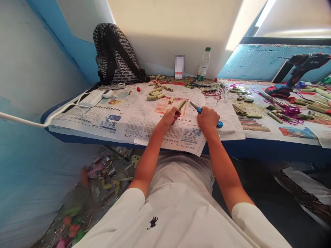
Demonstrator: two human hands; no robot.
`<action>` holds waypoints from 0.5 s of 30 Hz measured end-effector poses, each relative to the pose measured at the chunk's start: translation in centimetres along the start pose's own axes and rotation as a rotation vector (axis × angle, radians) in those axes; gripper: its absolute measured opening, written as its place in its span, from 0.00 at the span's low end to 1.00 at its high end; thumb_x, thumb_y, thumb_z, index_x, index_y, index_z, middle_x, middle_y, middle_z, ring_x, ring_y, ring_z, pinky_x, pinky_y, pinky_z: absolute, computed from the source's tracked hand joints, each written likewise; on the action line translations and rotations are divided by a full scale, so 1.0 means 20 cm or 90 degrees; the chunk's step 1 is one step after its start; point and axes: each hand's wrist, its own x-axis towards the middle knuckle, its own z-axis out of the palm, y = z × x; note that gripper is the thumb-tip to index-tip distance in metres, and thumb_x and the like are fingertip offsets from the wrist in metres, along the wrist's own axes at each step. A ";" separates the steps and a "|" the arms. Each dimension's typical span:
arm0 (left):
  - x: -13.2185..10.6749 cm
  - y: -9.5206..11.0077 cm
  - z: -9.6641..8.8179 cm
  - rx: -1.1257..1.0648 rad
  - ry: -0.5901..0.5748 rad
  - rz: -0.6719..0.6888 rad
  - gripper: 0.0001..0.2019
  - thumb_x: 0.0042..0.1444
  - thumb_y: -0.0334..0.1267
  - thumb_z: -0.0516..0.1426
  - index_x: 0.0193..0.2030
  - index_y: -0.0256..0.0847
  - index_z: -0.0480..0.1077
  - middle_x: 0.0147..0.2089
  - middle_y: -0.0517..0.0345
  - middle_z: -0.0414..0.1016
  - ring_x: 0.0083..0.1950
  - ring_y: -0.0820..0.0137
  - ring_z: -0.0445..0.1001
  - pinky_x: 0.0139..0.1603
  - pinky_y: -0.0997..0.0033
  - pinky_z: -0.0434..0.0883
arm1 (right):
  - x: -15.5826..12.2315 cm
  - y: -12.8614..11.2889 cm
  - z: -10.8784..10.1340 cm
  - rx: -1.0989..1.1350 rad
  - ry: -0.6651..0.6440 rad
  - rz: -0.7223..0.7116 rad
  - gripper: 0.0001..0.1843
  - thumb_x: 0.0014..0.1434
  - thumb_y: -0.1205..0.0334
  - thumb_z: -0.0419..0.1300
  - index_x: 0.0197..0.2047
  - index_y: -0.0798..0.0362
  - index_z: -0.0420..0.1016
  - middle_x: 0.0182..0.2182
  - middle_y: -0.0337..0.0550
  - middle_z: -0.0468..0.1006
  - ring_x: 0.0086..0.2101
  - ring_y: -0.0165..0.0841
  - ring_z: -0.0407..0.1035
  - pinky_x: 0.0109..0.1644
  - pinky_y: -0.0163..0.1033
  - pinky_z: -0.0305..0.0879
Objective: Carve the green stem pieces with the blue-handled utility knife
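My left hand (169, 117) is closed around a short green piece of plant stem, like bamboo (182, 105), whose end sticks out past the fingers to the upper right. To its right, my right hand (208, 119) grips a blue-handled knife (194, 105); its grey blade points up and left toward the stem piece. A small gap shows between blade and stem. Both hands are above newspaper sheets (139, 122) spread over the table. Just beyond them lie several cut stem pieces (156, 93), with a smaller one (171, 100) nearer my left hand.
A patterned backpack (116, 55) leans at the back left, near a white power strip (91, 98). A bottle (203, 64) and a phone (179, 68) stand at the back. On the right are purple string (291, 111), more stems (239, 109) and a cordless drill (297, 70).
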 end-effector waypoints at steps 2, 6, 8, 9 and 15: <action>0.00 0.00 0.01 0.005 0.014 0.008 0.15 0.70 0.44 0.50 0.32 0.41 0.65 0.27 0.63 0.55 0.23 0.77 0.45 0.26 0.69 0.46 | 0.00 0.00 0.00 0.003 0.011 -0.040 0.13 0.70 0.60 0.56 0.47 0.55 0.82 0.39 0.60 0.83 0.37 0.46 0.75 0.40 0.45 0.60; -0.02 0.01 0.02 0.045 0.015 0.045 0.16 0.71 0.41 0.49 0.32 0.39 0.68 0.27 0.63 0.56 0.24 0.78 0.49 0.26 0.71 0.50 | -0.01 0.01 0.01 0.014 0.039 -0.189 0.14 0.72 0.56 0.55 0.45 0.52 0.81 0.34 0.51 0.82 0.32 0.39 0.69 0.35 0.41 0.52; -0.04 0.02 0.02 0.058 -0.017 0.063 0.17 0.71 0.40 0.49 0.31 0.38 0.67 0.27 0.63 0.56 0.25 0.78 0.50 0.27 0.73 0.50 | -0.02 0.01 0.01 0.010 0.027 -0.233 0.14 0.72 0.56 0.55 0.44 0.52 0.80 0.34 0.50 0.82 0.32 0.38 0.68 0.35 0.41 0.50; -0.04 0.02 0.02 0.058 -0.035 0.068 0.16 0.70 0.40 0.49 0.30 0.39 0.66 0.27 0.63 0.55 0.25 0.78 0.50 0.26 0.74 0.49 | -0.02 0.00 0.01 0.004 0.017 -0.227 0.13 0.71 0.57 0.55 0.44 0.52 0.80 0.34 0.51 0.82 0.32 0.39 0.69 0.35 0.41 0.50; -0.05 0.01 -0.02 -0.009 -0.069 0.037 0.13 0.67 0.40 0.52 0.30 0.41 0.61 0.27 0.66 0.52 0.22 0.80 0.45 0.24 0.75 0.46 | -0.02 -0.02 -0.04 -0.011 0.001 0.012 0.14 0.74 0.62 0.53 0.51 0.55 0.80 0.43 0.60 0.83 0.41 0.46 0.76 0.41 0.42 0.58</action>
